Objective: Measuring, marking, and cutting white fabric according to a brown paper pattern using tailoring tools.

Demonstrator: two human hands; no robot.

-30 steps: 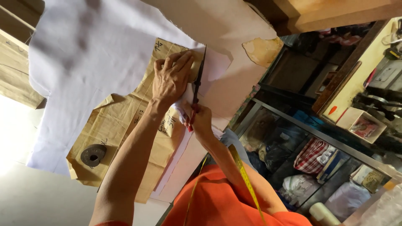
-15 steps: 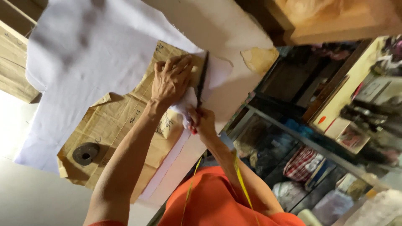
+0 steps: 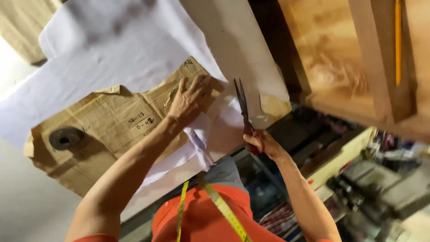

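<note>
Tape comes first in view: a yellow measuring tape [image 3: 210, 204] hangs round the neck over an orange shirt [image 3: 201, 219], kept there within reach. Every other place is told from the brown cardboard pattern piece [image 3: 112, 130], which lies flat on the white table top [image 3: 233, 40].

Just off the pattern's near right corner, the right hand [image 3: 260, 143] is closed round the red handles of a pair of long dark scissors [image 3: 244, 110]. The blades point away from the body and look nearly closed, their tips raised beside the loose cloth edge rather than biting into it, so far as this view shows.

On the pattern's right end, the left hand [image 3: 188, 98] lies palm down with fingers spread wide, holding nothing. It presses the card onto the pale lilac cloth [image 3: 112, 49] beneath, which seems meant to stop pattern and fabric from sliding against each other. A strip of that cloth [image 3: 199, 143] curls out from under the card at its near edge.

On the pattern's left end sits a dark round ring-shaped weight [image 3: 65, 138], apparently pinning down the part the hand cannot reach.

Beyond the pattern the cloth spreads across the table. To the right of it stands a wooden cabinet [image 3: 358, 58], with cluttered shelves [image 3: 380, 179] lower down, too blurred to read.
</note>
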